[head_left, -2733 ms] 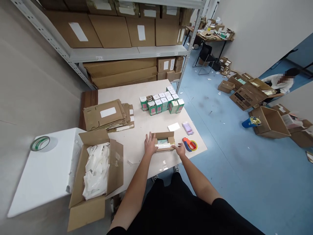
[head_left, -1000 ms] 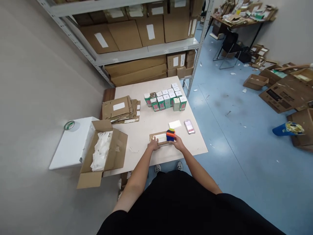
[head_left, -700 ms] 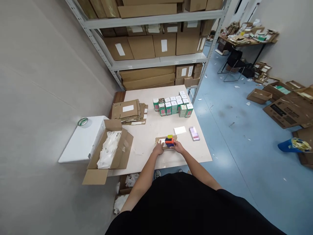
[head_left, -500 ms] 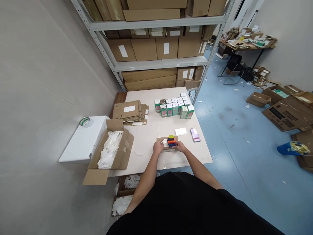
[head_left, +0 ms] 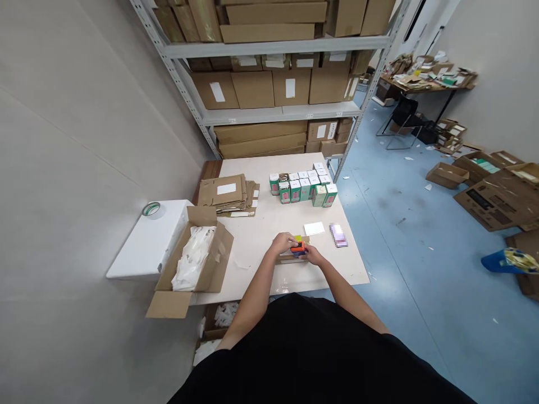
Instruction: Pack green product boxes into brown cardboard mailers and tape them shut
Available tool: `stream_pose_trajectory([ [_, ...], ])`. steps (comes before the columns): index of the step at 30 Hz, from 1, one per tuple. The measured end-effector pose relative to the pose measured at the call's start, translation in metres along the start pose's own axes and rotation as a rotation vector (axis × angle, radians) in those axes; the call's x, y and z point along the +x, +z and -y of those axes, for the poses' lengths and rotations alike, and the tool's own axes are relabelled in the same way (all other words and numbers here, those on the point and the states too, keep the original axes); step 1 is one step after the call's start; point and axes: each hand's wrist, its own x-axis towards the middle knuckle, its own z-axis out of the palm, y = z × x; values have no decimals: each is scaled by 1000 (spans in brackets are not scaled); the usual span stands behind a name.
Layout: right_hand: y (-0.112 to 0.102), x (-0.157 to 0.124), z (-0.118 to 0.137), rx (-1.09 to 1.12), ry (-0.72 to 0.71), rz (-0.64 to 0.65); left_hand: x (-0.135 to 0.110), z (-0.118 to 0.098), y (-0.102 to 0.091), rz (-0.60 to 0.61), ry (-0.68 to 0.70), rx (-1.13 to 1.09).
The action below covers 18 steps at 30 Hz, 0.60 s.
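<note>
A small brown cardboard box point(head_left: 290, 257) lies near the front edge of the white table point(head_left: 261, 235). My left hand point(head_left: 283, 243) rests flat on top of it, fingers curled over the lid. My right hand point(head_left: 312, 255) grips an orange and blue tape dispenser point(head_left: 298, 247) with a yellow roll, pressed against the box top beside my left hand. Most of the box is hidden under both hands.
A white card point(head_left: 314, 228) and a small pink packet point(head_left: 339, 235) lie right of the box. Green and white cartons point(head_left: 302, 188) stand behind, flattened cardboard point(head_left: 227, 194) at back left. An open carton of white bags point(head_left: 193, 264) sits left, shelving point(head_left: 273, 112) behind.
My right hand picked up the tape dispenser from the table and drew it leftward across the small box, now closed. My left hand shifted from the box's left end onto its top.
</note>
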Motion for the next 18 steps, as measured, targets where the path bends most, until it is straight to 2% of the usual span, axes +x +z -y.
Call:
stream_pose_trajectory([
  [3, 2, 1, 4, -16, -24, -21, -3, 2, -7, 19, -51, -79],
  [6, 7, -4, 10, -84, -47, -118, -6, 6, -11, -60, -149, -123],
  [9, 15, -12, 16, -192, -46, -214, -11, 10, -11, -145, -181, -152],
  [12, 19, -16, 20, -261, -21, -229, -16, 14, -9, -200, -199, -188],
  [15, 10, -16, 24, -323, -20, -199, -19, 22, -13, -267, -241, -261],
  [18, -11, -16, 29, -421, 4, -172, -20, 34, -24, -374, -269, -365],
])
